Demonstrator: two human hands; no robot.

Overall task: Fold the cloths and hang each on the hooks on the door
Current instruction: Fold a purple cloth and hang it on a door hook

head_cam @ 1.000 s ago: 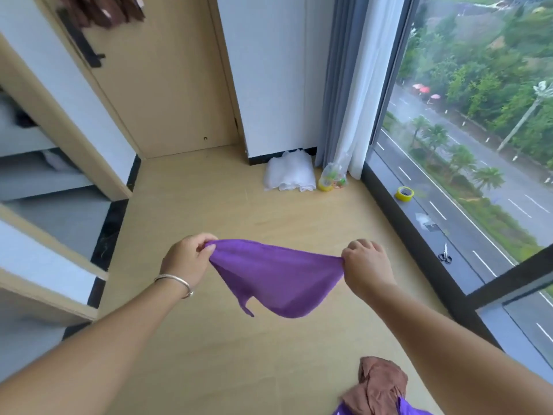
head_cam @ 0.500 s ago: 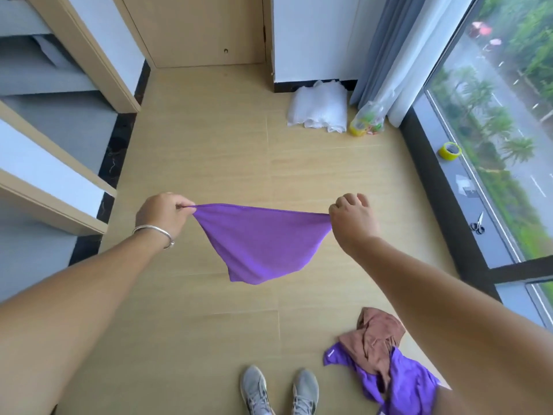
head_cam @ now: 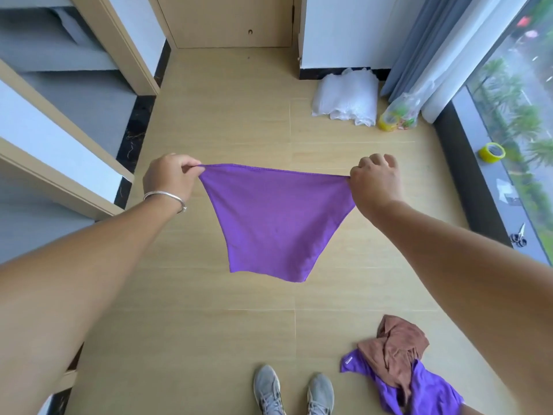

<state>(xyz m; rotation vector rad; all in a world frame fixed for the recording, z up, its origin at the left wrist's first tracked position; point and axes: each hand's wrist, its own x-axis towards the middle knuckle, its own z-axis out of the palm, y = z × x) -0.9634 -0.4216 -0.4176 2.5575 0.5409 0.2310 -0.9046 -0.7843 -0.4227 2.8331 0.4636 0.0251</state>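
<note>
Purple square microfibre cloth [head_cam: 276, 223] held in mid-air at frame centre, spread flat, top hem taut and nearly level, lower edge hanging free above the floor, bottom corners sagging toward 6 o'clock. Not folded yet.

Left hand [head_cam: 169, 181] at 9 o'clock of the cloth: thumb and forefinger pinching the upper left corner, other fingers curled in. Thin silver bangle [head_cam: 166, 196] on that wrist.

Right hand [head_cam: 375, 182] at 3 o'clock of the cloth: fingers curled tight, upper right corner gripped at the thumb side; pinch itself mostly hidden behind the knuckles. Both forearms stretched forward, hands well apart.

Pale wood-look plank floor [head_cam: 209, 324] beneath. At 5 o'clock, on the floor: crumpled brown cloth [head_cam: 395, 345] lying over a second purple cloth [head_cam: 431, 393], the two touching, unfolded. At 6 o'clock: pair of grey lace-up trainers [head_cam: 293, 390], toes pointing to 12.

At 12 o'clock: lower part of a light wooden door [head_cam: 227, 22]; hooks out of frame. At 1 o'clock: heap of white crinkled plastic wrap [head_cam: 344, 97] against the wall base, clear plastic bag with yellow and green contents [head_cam: 399, 115] just beside it, grey and white curtains [head_cam: 443, 49] behind.

At 3 o'clock, on the dark window sill [head_cam: 484, 187]: roll of yellow tape [head_cam: 492, 151]; scissors [head_cam: 519, 236] further toward 4 o'clock.

At 9 to 10 o'clock: wood-edged white panels [head_cam: 59, 139].
</note>
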